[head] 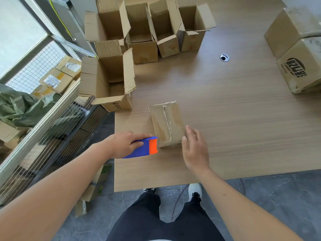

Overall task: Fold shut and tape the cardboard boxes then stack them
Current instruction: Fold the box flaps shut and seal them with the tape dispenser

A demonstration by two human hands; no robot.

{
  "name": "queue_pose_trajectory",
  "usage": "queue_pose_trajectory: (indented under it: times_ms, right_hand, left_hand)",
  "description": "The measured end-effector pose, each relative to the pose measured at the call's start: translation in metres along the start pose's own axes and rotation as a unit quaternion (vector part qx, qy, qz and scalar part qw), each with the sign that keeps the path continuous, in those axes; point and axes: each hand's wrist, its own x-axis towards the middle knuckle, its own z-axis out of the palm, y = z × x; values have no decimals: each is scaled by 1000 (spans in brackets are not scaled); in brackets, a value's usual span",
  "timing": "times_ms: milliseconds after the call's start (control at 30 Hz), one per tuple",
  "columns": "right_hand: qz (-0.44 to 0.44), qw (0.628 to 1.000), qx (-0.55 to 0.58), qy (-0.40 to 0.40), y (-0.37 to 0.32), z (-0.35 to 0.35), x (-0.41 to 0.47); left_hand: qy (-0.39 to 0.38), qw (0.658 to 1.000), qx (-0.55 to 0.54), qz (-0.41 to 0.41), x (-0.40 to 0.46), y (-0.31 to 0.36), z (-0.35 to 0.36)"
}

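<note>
A small closed cardboard box [167,124] lies on the wooden table [243,127] near its front edge, with clear tape running along its top seam. My left hand [125,143] grips a blue and orange tape dispenser [144,147] just left of the box's near corner. To the right of the box, my right hand [195,148] is open, its fingertips close to the near right side. Whether they touch the box I cannot tell. Several open boxes [142,32] with raised flaps stand at the back left. A larger open box [107,84] stands nearer, at the table's left edge.
Two closed boxes are stacked at the far right, the lower one [300,66] printed with a black logo. A cable hole [224,57] sits in the tabletop. A wire cage [52,119] with parcels stands left of the table. Flat cardboard [93,186] leans below.
</note>
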Motion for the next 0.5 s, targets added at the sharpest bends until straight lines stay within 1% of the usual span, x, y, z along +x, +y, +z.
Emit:
queue_pose_trajectory:
  times_ms: [33, 100, 133, 167, 233, 400, 500]
  right_hand:
    - [-81, 995, -53, 3, -5, 2, 2]
    - [-215, 964, -143, -56, -9, 8, 9]
    - [-257, 946, -178, -83, -8, 13, 12]
    - [-282, 933, -203, -93, -6, 18, 15]
    - [-296, 923, -232, -80, -2, 27, 19]
    - [-289, 925, -245, -29, 8, 41, 22]
    - [-297, 923, -243, -24, 8, 41, 23]
  left_hand:
    - [-2, 1000, -9, 6, 1, 1, 3]
    - [-5, 1000, -20, 16, 3, 0, 7]
    - [-5, 999, -28, 19, 3, -3, 9]
    - [-3, 999, -42, 21, 3, -6, 11]
    - [1, 997, -76, 24, 1, -13, 13]
    - [-11, 990, -135, 48, -5, -31, 26]
    - [-23, 983, -173, 51, -13, -45, 37]
